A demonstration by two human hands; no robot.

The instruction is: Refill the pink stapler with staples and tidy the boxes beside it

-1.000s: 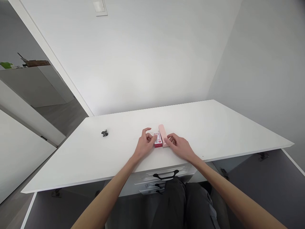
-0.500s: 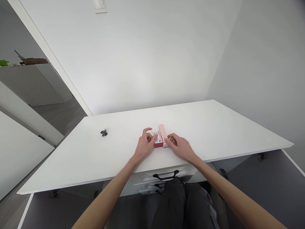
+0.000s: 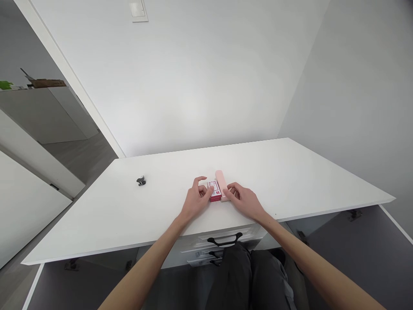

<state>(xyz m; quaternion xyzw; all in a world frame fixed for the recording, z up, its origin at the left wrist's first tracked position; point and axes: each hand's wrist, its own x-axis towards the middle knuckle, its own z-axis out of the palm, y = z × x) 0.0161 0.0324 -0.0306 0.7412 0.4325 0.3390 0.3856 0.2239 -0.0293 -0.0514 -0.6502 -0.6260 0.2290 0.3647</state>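
Two small red-and-white boxes [image 3: 215, 193], seemingly stacked, lie on the white tabletop close to its front edge. Against their right side rests a long pink case [image 3: 221, 181] with rounded ends, pointing away from me. My left hand [image 3: 195, 199] has its thumb on the boxes' left part; its index finger arches above the table and the other fingers curl in. From the right, my right hand [image 3: 245, 200] pinches the pink case's near end between thumb and bent fingers. The undersides of both curled hands are hidden.
A small dark clip-like object [image 3: 141, 181] lies on the tabletop [image 3: 155, 215] at left. Below the front edge are drawers with black handles [image 3: 225, 239], flanked by open cabinet doors [image 3: 358, 254]. My knees are under the edge; a wall [image 3: 200, 86] stands behind.
The view has tilted up slightly. My left thumb has shifted a little toward the boxes' left edge, showing more of the top label. The right hand keeps its pinch.
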